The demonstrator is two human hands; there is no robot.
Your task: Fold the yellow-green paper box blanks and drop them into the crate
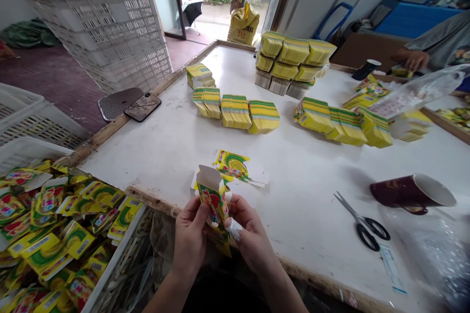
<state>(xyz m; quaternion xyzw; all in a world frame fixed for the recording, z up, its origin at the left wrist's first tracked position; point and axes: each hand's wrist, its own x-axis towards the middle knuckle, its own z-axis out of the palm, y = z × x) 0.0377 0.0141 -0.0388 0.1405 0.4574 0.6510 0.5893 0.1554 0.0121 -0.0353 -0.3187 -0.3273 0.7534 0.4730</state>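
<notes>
Between my two hands, over the table's near edge, is a small yellow, green and red carton (212, 195) with its top flap standing open. My left hand (193, 232) pinches its left side with the thumb in front. On the other side my right hand (247, 232) grips the carton, its thumb and a fingertip wrapped in white tape. Just beyond lie some flat carton blanks (235, 164) on the white tabletop. The carton's lower end is partly hidden by my fingers.
A crate (121, 254) heaped with cartons stands at left. Stacked bundles of blanks (290, 63) line the table's far side. Scissors (362, 222), a dark mug (411, 193) and a phone (143, 106) lie around. Another person's hand (416, 58) is at far right.
</notes>
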